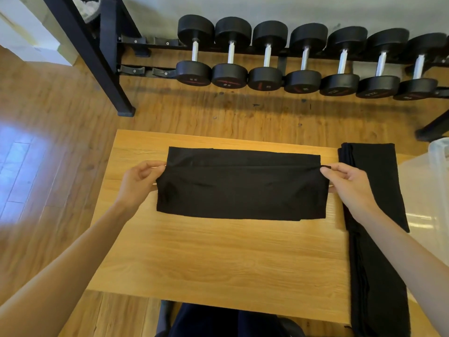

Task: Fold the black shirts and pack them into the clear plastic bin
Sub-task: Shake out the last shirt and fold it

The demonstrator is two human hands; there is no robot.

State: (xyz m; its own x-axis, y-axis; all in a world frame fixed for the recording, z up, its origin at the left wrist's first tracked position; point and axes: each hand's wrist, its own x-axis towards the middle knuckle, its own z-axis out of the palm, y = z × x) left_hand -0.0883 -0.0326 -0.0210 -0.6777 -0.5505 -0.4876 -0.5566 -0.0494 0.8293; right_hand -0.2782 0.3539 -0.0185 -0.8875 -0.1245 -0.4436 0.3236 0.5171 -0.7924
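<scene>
Black shirt [240,188] | mid worktop [218,259], long axis L-R | L hand [138,181] & R hand [349,183] fingers pinch its far-side end corners | clear bin [435,181] nearer R hand.

A folded shirt [240,183] lies across the middle of the worktop [218,259], nearer its far edge. The left hand [139,182] pinches the shirt's left end, the right hand [349,184] its right end. More folded shirts [379,239] lie along the worktop's right edge, running from far to near. A plastic bin [432,181] stands just beyond that right edge. Behind the worktop, on the floor, a rack [150,45] carries a row of dumbbells [303,59].
</scene>
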